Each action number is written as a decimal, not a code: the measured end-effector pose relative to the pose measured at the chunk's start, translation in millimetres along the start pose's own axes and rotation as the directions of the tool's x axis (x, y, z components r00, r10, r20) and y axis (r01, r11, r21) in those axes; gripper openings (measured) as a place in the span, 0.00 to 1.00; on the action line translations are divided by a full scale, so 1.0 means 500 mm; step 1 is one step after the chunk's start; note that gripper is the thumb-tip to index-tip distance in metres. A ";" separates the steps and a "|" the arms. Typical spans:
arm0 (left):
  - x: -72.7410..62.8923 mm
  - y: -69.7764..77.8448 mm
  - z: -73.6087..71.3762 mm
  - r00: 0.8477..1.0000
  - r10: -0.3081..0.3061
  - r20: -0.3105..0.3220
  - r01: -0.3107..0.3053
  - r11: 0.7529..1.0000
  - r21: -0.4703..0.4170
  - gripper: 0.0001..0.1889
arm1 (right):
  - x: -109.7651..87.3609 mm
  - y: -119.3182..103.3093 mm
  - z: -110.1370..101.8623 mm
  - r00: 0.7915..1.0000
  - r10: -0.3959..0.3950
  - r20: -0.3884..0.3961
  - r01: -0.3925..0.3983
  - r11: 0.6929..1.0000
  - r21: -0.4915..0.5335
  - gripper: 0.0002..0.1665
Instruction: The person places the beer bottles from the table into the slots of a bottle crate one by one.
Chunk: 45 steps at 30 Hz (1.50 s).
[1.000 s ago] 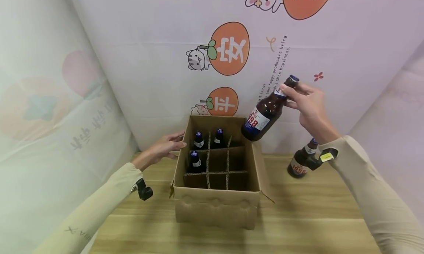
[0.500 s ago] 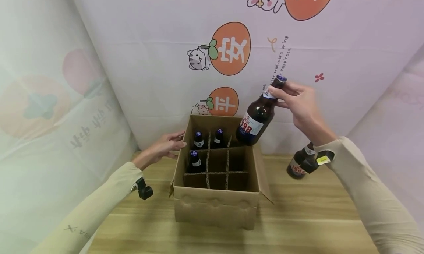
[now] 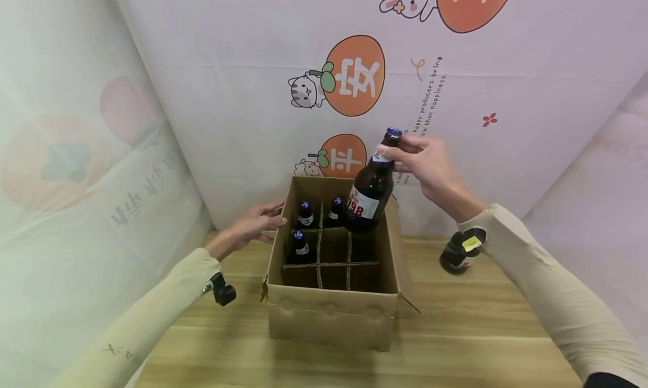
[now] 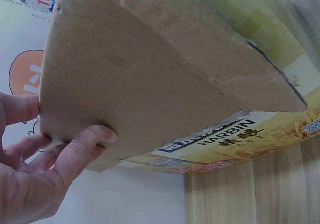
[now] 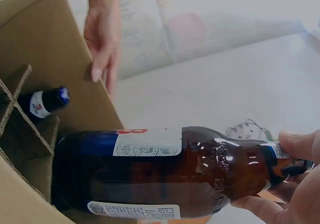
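Note:
My right hand point(image 3: 422, 160) grips a brown beer bottle point(image 3: 368, 199) by its neck. The bottle leans, its blue cap up toward the right and its base over the back right of an open cardboard box point(image 3: 331, 315). In the right wrist view, the bottle's base point(image 5: 70, 174) overlaps the box's cardboard dividers. Fingers of my left hand point(image 3: 253, 222) touch the box's left side, with the thumb point(image 4: 95, 134) pressing the brown cardboard in the left wrist view. Three blue-capped bottles stand in the box: two in the back row and one bottle point(image 3: 298, 247) in front at the left.
Another beer bottle point(image 3: 455, 256) stands on the wooden table point(image 3: 455, 332) to the right, partly hidden by my right wrist camera. A flap point(image 3: 405, 270) sticks out from the box's right side. Behind the box hangs a white printed cloth point(image 3: 243, 95).
My right hand has carried the bottle left and lower, from beside the box's right edge to over its back compartments. The left hand stays at the box's side.

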<state>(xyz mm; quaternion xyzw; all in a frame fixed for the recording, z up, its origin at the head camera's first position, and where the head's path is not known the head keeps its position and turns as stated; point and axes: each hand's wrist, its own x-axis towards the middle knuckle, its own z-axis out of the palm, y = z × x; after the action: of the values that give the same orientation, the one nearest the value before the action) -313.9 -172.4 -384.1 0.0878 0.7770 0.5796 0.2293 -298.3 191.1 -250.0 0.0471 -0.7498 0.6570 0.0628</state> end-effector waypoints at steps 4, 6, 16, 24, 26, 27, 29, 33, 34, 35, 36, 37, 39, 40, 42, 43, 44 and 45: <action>-0.002 0.003 0.000 1.000 0.000 -0.001 0.000 1.000 0.002 0.40 | 0.002 0.007 0.026 0.999 0.022 0.045 -0.019 0.998 -0.059 0.36; -0.003 0.004 0.000 1.000 -0.003 -0.001 0.003 1.000 -0.003 0.40 | 0.004 0.008 0.041 0.996 0.043 0.079 -0.037 0.997 -0.073 0.34; -0.001 0.002 -0.003 1.000 -0.011 0.000 0.011 1.000 -0.008 0.40 | 0.011 0.036 0.108 0.973 0.158 0.167 -0.136 0.981 -0.135 0.33; -0.003 -0.001 -0.001 1.000 -0.006 -0.003 0.006 1.000 -0.009 0.40 | 0.012 0.068 0.131 0.969 0.171 0.180 -0.139 0.974 -0.176 0.33; -0.003 -0.002 -0.001 1.000 -0.005 -0.005 0.005 1.000 -0.010 0.40 | 0.014 0.074 0.133 0.966 0.178 0.188 -0.142 0.971 -0.193 0.33; -0.003 -0.002 -0.002 1.000 -0.005 -0.007 0.005 1.000 -0.010 0.40 | 0.015 0.076 0.133 0.965 0.183 0.187 -0.145 0.969 -0.202 0.33; -0.004 -0.002 -0.003 1.000 -0.003 -0.009 0.003 1.000 -0.008 0.40 | 0.017 0.081 0.134 0.964 0.189 0.186 -0.147 0.965 -0.216 0.32; -0.005 -0.004 -0.002 1.000 -0.007 -0.014 0.007 1.000 -0.012 0.40 | 0.020 0.090 0.137 0.965 0.178 0.194 -0.128 0.961 -0.245 0.30; -0.006 -0.004 -0.002 1.000 -0.009 -0.014 0.008 1.000 -0.015 0.40 | 0.021 0.092 0.138 0.964 0.173 0.200 -0.120 0.961 -0.250 0.30; -0.006 -0.005 -0.002 1.000 -0.006 -0.011 0.006 1.000 -0.015 0.40 | 0.022 0.093 0.138 0.964 0.169 0.205 -0.113 0.959 -0.259 0.30; -0.005 -0.006 -0.001 1.000 -0.009 -0.010 0.008 1.000 -0.019 0.40 | 0.023 0.094 0.139 0.963 0.168 0.209 -0.109 0.957 -0.268 0.30; -0.005 -0.007 -0.001 1.000 -0.010 -0.008 0.010 1.000 -0.022 0.40 | 0.024 0.094 0.140 0.963 0.169 0.211 -0.107 0.955 -0.278 0.30; -0.004 -0.007 -0.001 1.000 -0.014 -0.003 0.014 1.000 -0.028 0.40 | 0.027 0.094 0.141 0.960 0.172 0.220 -0.105 0.952 -0.288 0.30; -0.003 -0.008 -0.002 1.000 -0.014 -0.001 0.014 0.999 -0.030 0.40 | 0.028 0.094 0.141 0.959 0.173 0.226 -0.102 0.951 -0.293 0.30; -0.003 -0.007 -0.002 1.000 -0.015 -0.001 0.015 0.999 -0.035 0.40 | 0.030 0.093 0.144 0.954 0.175 0.242 -0.098 0.949 -0.299 0.28; -0.003 -0.007 -0.003 1.000 -0.013 0.000 0.013 0.999 -0.034 0.40 | 0.031 0.093 0.144 0.952 0.174 0.253 -0.094 0.949 -0.300 0.28; -0.003 -0.006 -0.003 1.000 -0.011 0.000 0.011 0.999 -0.033 0.40 | 0.032 0.093 0.145 0.949 0.175 0.263 -0.090 0.948 -0.306 0.27; -0.004 -0.005 -0.003 1.000 -0.008 0.000 0.008 1.000 -0.030 0.40 | 0.032 0.094 0.146 0.947 0.173 0.269 -0.083 0.944 -0.318 0.26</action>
<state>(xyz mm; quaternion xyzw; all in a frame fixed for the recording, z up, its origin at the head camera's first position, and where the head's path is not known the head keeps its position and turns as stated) -312.4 -175.1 -385.7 0.0811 0.7684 0.5904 0.2331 -323.8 125.1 -302.6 0.0845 -0.8439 0.5227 -0.0859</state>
